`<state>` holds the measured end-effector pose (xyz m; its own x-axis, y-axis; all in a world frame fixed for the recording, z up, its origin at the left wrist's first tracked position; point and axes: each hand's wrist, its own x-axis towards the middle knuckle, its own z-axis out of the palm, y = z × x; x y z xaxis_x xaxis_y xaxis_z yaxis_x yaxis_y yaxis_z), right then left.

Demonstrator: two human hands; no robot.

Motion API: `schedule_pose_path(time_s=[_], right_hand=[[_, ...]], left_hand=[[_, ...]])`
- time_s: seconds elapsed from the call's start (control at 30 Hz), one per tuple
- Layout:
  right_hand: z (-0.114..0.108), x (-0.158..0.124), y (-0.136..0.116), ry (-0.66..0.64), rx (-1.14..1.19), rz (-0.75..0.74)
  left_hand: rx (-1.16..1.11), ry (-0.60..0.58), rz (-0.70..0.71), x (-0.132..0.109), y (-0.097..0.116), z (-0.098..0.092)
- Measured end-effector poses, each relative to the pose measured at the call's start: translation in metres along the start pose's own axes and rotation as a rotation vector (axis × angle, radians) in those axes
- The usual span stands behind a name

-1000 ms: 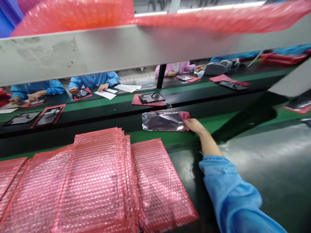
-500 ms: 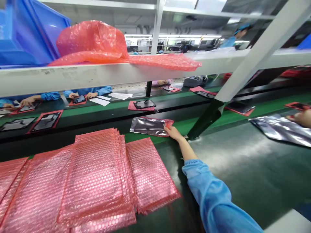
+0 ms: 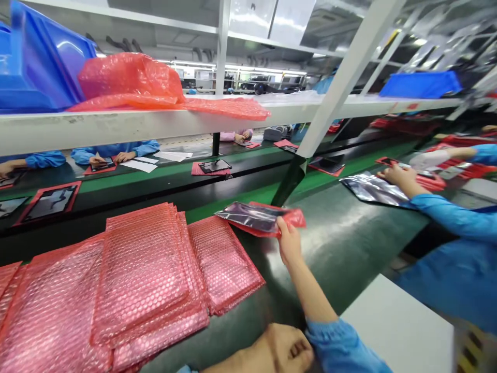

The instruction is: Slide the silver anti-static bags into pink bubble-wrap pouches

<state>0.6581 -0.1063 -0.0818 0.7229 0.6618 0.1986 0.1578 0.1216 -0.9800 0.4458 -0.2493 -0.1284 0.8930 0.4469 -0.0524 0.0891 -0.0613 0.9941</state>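
Dark bench [image 3: 330,243], near far edge: bagged panel [image 3: 250,216] is clamped at right end by fingers of right hand [image 3: 289,242], long axis leftward; left hand [image 3: 289,348] curled, farther.

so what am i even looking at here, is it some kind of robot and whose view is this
There is no robot: these are a person's bare hands, seen by a camera worn on that person's head, looking forward and down. The right hand grips one end of a flat packet, part shiny and dark, part red. The left hand is at the bottom edge; I can't tell whether it holds anything. Red bubble bags lie on the dark bench, some stacked. Farther right, a co-worker's hand is at a shiny sheet.
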Motion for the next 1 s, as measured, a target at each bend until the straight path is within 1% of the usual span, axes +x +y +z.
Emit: schedule_pose_path(time_s=[0.03,0.07,0.1,0.17,0.2,0.23,0.27,0.33,0.37,0.4,0.47,0.5,0.57,0.67,0.73,0.83,0.93,1.0], right_hand=[[-0.019,-0.022,0.008,0.045,-0.067,0.024],[-0.038,-0.042,0.016,0.056,-0.148,0.054],[-0.057,-0.059,0.021,0.026,-0.237,0.084],[-0.091,-0.083,0.022,-0.107,-0.433,0.120],[-0.106,-0.089,0.017,-0.165,-0.549,0.129],[-0.119,-0.093,0.008,-0.189,-0.680,0.136],[-0.130,-0.093,-0.002,-0.175,-0.814,0.140],[-0.142,-0.087,-0.024,-0.077,-1.019,0.128],[-0.143,-0.081,-0.032,-0.043,-1.066,0.104],[-0.140,-0.074,-0.037,-0.041,-1.076,0.069],[-0.126,-0.055,-0.037,-0.123,-1.048,-0.010],[-0.117,-0.045,-0.032,-0.180,-1.049,-0.031],[-0.098,-0.023,-0.016,-0.279,-1.096,-0.019],[-0.080,0.008,0.008,-0.318,-1.149,0.055],[-0.078,0.024,0.018,-0.370,-1.065,0.097],[-0.082,0.040,0.021,-0.522,-0.882,0.138],[-0.087,0.043,0.016,-0.622,-0.762,0.126],[-0.089,0.041,0.013,-0.636,-0.651,0.120]], left_hand=[[0.002,0.000,0.014,0.000,-0.001,0.001],[0.004,0.003,0.023,0.001,-0.002,0.001],[0.007,0.006,0.029,0.001,-0.003,0.000],[0.019,0.003,0.041,0.000,-0.003,-0.001],[0.034,0.000,0.054,-0.001,-0.003,-0.002],[0.050,-0.002,0.067,-0.002,-0.003,-0.002],[0.065,-0.004,0.073,-0.003,-0.002,-0.003],[0.086,-0.008,0.077,-0.005,0.000,-0.005],[0.094,-0.009,0.081,-0.005,0.001,-0.006],[0.101,-0.010,0.086,-0.006,0.003,-0.007],[0.125,-0.011,0.096,-0.007,0.007,-0.009],[0.140,-0.012,0.100,-0.007,0.009,-0.010],[0.176,-0.014,0.106,-0.008,0.013,-0.011],[0.211,-0.016,0.104,-0.009,0.014,-0.012],[0.224,-0.016,0.102,-0.010,0.014,-0.012],[0.235,-0.020,0.090,-0.009,0.016,-0.013],[0.225,-0.017,0.074,-0.009,0.018,-0.014],[0.213,-0.012,0.078,-0.008,0.018,-0.014]])
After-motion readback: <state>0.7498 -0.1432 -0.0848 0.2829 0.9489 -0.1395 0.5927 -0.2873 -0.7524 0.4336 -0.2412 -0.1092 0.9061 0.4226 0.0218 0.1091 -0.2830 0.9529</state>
